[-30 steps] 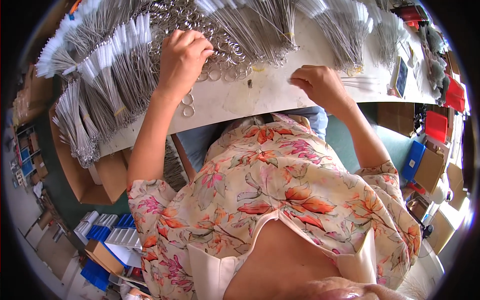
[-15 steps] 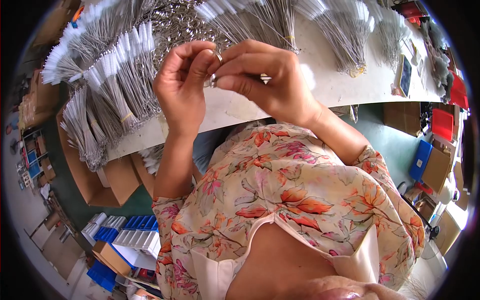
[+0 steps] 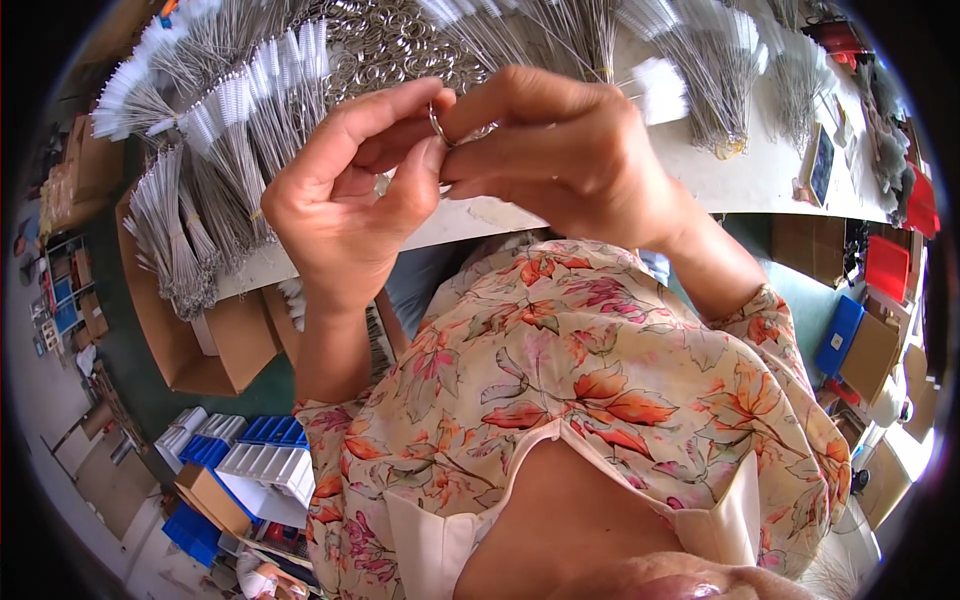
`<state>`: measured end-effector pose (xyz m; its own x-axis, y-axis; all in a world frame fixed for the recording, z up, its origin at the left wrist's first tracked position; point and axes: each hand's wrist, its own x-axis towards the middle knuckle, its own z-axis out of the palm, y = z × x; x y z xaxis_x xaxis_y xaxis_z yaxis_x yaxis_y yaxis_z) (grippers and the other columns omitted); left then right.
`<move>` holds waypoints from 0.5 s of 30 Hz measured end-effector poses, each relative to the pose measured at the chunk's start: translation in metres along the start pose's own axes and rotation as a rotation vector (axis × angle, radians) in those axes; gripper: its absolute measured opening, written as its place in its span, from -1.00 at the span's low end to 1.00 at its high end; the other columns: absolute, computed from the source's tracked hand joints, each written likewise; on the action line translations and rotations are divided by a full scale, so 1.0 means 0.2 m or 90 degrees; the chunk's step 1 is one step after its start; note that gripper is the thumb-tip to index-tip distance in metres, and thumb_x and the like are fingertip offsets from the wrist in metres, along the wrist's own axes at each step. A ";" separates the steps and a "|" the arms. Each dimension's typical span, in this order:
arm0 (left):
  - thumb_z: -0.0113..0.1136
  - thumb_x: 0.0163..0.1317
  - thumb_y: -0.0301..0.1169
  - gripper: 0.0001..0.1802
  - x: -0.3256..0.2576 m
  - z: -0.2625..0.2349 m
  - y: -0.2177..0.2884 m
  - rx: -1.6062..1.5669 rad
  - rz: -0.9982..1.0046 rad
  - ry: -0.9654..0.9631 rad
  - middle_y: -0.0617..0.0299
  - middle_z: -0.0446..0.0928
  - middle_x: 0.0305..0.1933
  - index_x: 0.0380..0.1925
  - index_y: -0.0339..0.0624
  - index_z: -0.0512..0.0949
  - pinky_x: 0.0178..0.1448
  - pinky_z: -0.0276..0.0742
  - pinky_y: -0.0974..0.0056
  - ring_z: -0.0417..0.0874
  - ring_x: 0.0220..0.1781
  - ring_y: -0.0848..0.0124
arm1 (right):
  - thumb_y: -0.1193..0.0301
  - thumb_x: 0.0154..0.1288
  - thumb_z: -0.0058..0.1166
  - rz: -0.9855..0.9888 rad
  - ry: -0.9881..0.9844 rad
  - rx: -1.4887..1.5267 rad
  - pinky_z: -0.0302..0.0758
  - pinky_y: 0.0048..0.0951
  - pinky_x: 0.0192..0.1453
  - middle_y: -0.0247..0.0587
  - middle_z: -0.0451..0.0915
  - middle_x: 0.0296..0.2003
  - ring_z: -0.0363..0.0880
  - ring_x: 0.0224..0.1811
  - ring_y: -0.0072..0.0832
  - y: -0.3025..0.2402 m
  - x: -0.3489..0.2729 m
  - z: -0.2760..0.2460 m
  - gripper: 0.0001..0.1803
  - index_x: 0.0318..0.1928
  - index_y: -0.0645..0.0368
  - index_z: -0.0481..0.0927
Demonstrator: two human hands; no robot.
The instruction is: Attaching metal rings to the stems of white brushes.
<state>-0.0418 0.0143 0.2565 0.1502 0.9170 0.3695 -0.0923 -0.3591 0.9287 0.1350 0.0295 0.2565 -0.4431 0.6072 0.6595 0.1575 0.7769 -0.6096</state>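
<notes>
Above the front edge of the table, my two hands meet fingertip to fingertip. My left hand pinches a shiny metal ring between thumb and fingers. Closed beside it, my right hand has its fingertips against the ring. A white brush head shows just past the right knuckles, slightly blurred; its wire stem seems to run behind that hand into my fingers. The stem's end is hidden. Behind my hands lies a heap of loose metal rings.
Bundles of white-tipped wire brushes cover the left of the white table, with more bundles at the right. Below the left edge stands an open cardboard box. A phone-like dark device rests at the table's right.
My hands have come closer together around the ring, and the left has shifted left and lower. The white brush head has moved up and right with my right hand.
</notes>
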 end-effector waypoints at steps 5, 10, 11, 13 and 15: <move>0.15 -0.05 -0.76 -0.64 0.00 0.03 -0.01 0.083 0.154 0.049 -0.04 0.54 -0.20 -0.15 -0.51 0.48 -0.15 0.60 0.39 0.63 -0.24 0.35 | 0.36 0.19 0.12 0.505 0.088 0.469 0.25 -0.71 -0.64 -0.34 0.51 -0.48 0.34 -0.65 -0.73 -0.03 0.02 -0.07 -0.82 -0.29 0.22 0.61; 0.18 -0.08 -0.77 -0.66 0.04 0.05 0.00 0.204 0.228 0.042 -0.01 0.55 -0.19 -0.20 -0.49 0.52 -0.16 0.60 0.40 0.64 -0.26 0.36 | 0.35 0.19 0.13 0.524 0.066 0.547 0.24 -0.72 -0.63 -0.41 0.50 -0.53 0.32 -0.65 -0.75 -0.04 0.06 -0.04 -0.81 -0.29 0.23 0.58; 0.18 -0.08 -0.77 -0.66 0.03 0.04 -0.01 0.206 0.228 0.042 -0.01 0.55 -0.19 -0.20 -0.49 0.52 -0.16 0.60 0.40 0.64 -0.26 0.36 | 0.36 0.19 0.13 0.528 0.057 0.550 0.25 -0.72 -0.61 -0.41 0.50 -0.53 0.32 -0.65 -0.76 -0.03 0.07 -0.04 -0.82 -0.30 0.23 0.58; 0.17 -0.07 -0.76 -0.66 0.03 0.03 -0.02 0.184 0.208 0.039 -0.01 0.55 -0.19 -0.19 -0.49 0.51 -0.16 0.61 0.41 0.63 -0.26 0.37 | 0.36 0.23 0.08 0.524 -0.001 0.570 0.32 -0.70 -0.55 -0.38 0.52 -0.51 0.37 -0.60 -0.73 0.02 0.08 -0.05 -0.82 -0.31 0.24 0.57; 0.16 -0.06 -0.77 -0.67 0.03 0.01 -0.03 0.151 0.181 0.020 -0.01 0.54 -0.18 -0.19 -0.49 0.51 -0.15 0.61 0.41 0.63 -0.25 0.38 | 0.36 0.27 0.03 0.523 -0.058 0.590 0.38 -0.68 -0.49 -0.35 0.54 -0.49 0.42 -0.54 -0.70 0.05 0.08 -0.06 -0.81 -0.32 0.25 0.56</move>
<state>-0.0387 0.0219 0.2543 0.1208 0.7782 0.6162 0.1047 -0.6273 0.7717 0.1407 0.0490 0.2672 -0.5743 0.8152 -0.0744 -0.2492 -0.2607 -0.9327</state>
